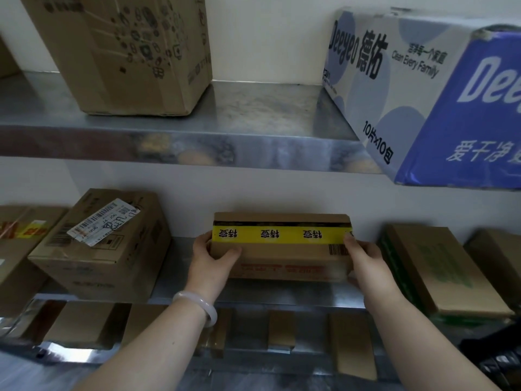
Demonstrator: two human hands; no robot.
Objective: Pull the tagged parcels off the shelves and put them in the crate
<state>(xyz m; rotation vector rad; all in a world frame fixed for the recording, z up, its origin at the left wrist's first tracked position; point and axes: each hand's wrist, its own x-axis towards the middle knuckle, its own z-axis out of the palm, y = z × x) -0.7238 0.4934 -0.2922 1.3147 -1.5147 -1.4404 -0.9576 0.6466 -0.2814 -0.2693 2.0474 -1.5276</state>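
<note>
Shelving of bare steel, which we list as two tiers: the upper shelf (pixel 253 108) and the middle shelf (pixel 180 266).

Blue-and-white carton (pixel 408 88), printed "Deeyeo", sits on the upper shelf at the right, and its near corner overhangs the front edge.

Tall brown carton (pixel 127 52) with black icon print stands upright on the upper shelf at the left, well apart from the blue-and-white carton.

Brown box (pixel 104 249) is on the middle shelf at the left, turned at an angle. A white shipping label (pixel 101 224) with barcodes lies across its top.

Flat box (pixel 439 275) with green print lies on the middle shelf at the right.

Taped parcel (pixel 282 255), the item we are handling, is at the centre of the middle shelf between the brown box and the flat box. A yellow tape band (pixel 282 234) with black characters runs across its top.

Our left hand (pixel 210 263) grips the parcel's left end, thumb on top. Our right hand (pixel 366 263) grips the right end in the same way, so the hands are apart and both clamped on the parcel.

Pale bangle (pixel 197 306) is on the left wrist.
</note>
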